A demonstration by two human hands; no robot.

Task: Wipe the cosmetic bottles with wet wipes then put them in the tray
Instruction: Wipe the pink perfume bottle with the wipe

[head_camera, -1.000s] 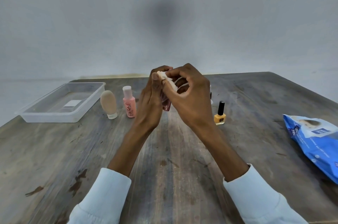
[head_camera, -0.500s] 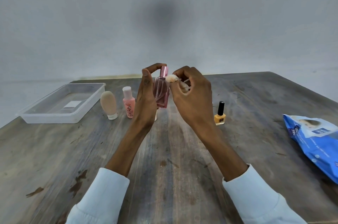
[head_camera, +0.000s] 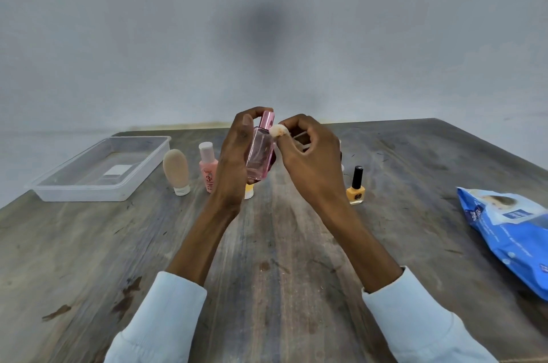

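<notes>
Two bottles [head_camera: 192, 168] stand between hands [head_camera: 275, 155] and tray [head_camera: 89, 195] (near table bare).

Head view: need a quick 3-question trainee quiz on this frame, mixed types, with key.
1. True or false: the clear plastic tray already holds a bottle.
2. Which hand grips the pink spray bottle? A) left hand B) right hand
3. Fill in: the right hand pinches a wadded ____ against the bottle's shoulder.

Key: 1 false; 2 A; 3 wet wipe.
</notes>
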